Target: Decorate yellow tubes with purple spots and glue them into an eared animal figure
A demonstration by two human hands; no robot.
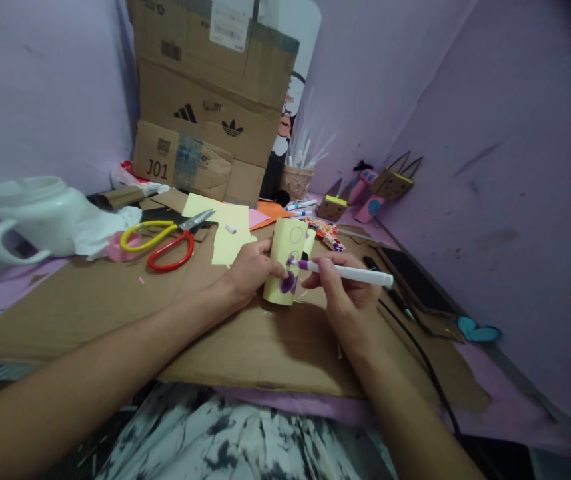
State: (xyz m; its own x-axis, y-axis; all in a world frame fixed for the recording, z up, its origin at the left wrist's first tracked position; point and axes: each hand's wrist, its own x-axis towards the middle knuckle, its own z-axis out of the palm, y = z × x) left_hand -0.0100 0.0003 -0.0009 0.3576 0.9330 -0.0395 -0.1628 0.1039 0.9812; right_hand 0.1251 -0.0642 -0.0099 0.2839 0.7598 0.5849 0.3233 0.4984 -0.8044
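A pale yellow paper tube (281,248) stands a little tilted over the cardboard sheet, with drawn circles and purple-coloured patches on its front. My left hand (251,272) grips it from the left side, thumb pressed on the front near a purple oval. In my right hand (348,283) is a white felt-tip marker (355,272) with a purple tip end. The marker's tip touches the tube, or nearly so, beside the purple patches. Behind the tube lie sheets of yellow paper (218,217) and a small white-lilac marker cap (230,229).
Scissors (170,243) with yellow and red handles lie at left, near a white teapot (40,217). A cardboard box (205,100) stands at the back. A cup of markers (296,180) and cardboard figures (335,205) are behind. At right are a dark flat device (418,280) and a black cable (425,360).
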